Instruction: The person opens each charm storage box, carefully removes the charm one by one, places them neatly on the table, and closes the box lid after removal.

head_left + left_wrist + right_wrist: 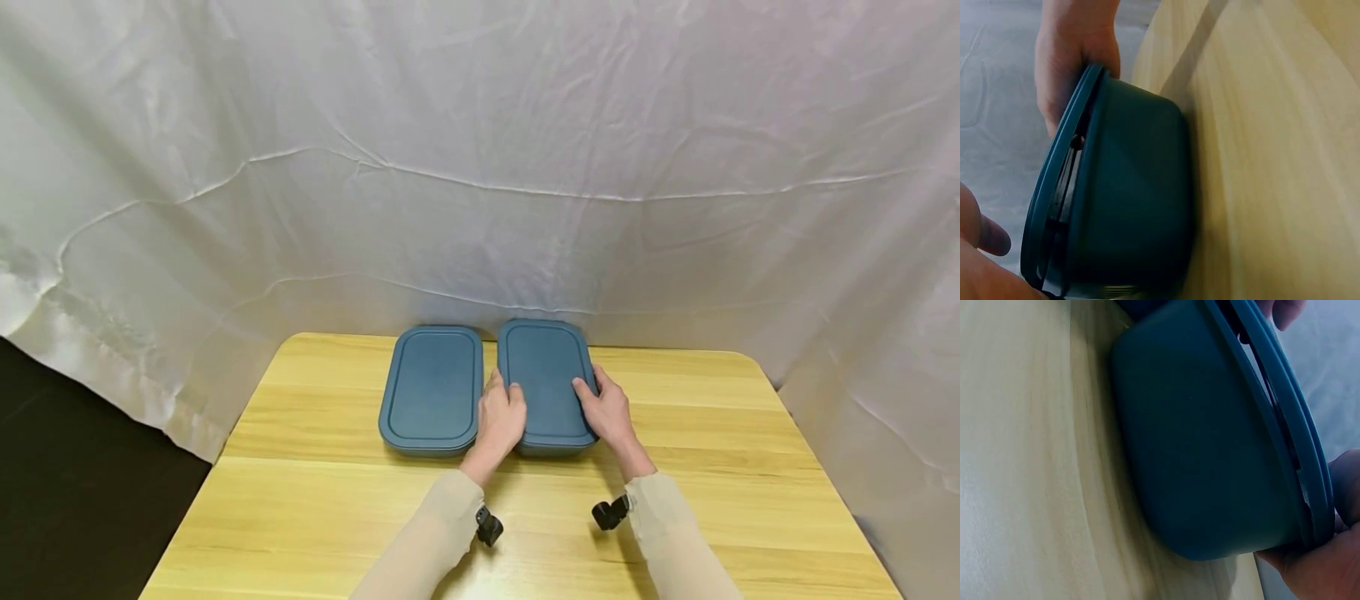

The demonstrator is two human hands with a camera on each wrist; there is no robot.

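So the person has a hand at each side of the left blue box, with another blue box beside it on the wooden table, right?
Not quite: the head view shows the left hand and right hand at the sides of the right box. The left box sits beside it on the wooden table.

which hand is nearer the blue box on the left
Left. The left hand is just right of that blue box, at the left edge of the other box; the right hand is at the other box's right edge, farther away.
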